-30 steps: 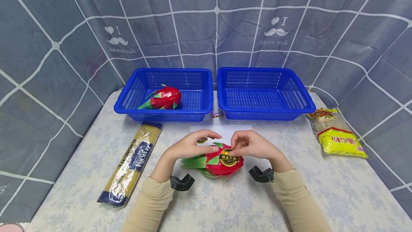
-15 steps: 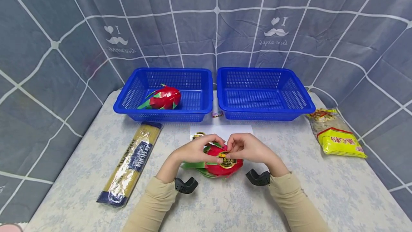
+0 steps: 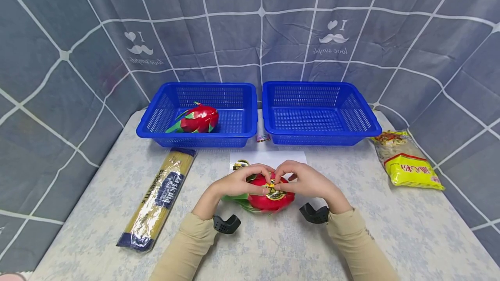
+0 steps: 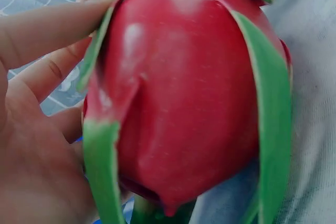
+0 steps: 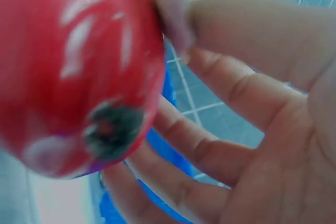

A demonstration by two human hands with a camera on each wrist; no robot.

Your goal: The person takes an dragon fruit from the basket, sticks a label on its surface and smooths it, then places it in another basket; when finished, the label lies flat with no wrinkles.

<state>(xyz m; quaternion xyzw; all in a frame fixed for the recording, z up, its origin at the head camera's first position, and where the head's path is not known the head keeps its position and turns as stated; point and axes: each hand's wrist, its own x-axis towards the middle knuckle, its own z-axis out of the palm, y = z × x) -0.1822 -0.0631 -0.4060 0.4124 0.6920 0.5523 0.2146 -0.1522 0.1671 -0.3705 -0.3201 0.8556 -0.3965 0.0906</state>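
A red dragon fruit [image 3: 267, 204] with green leaf tips lies on its side in front of me. On its upper face is a round black-and-gold sticker [image 3: 277, 194]. Thumb and forefinger of my left hand [image 3: 235, 183] pinch at the sticker's upper left edge, against the fruit. From the opposite side, my right hand [image 3: 308, 182] pinches at its upper right edge with thumb and forefinger. The fingertips of both hands nearly meet. In the left wrist view the fruit's skin [image 4: 184, 87] fills the middle; both wrist views leave the sticker hidden.
Behind my hands lies a white sheet [image 3: 289, 156] bearing another dark sticker [image 3: 240, 165]. The left blue basket [image 3: 197, 141] holds a second dragon fruit [image 3: 200, 119]; a right blue basket [image 3: 322, 139] stands beside it. Spaghetti [image 3: 158, 198] lies left, a yellow-and-clear food bag [image 3: 412, 170] right.
My left hand has come right, from the fruit's leaves to the sticker. My right hand has shifted slightly left along the sticker's edge. The baskets and bags stay put.
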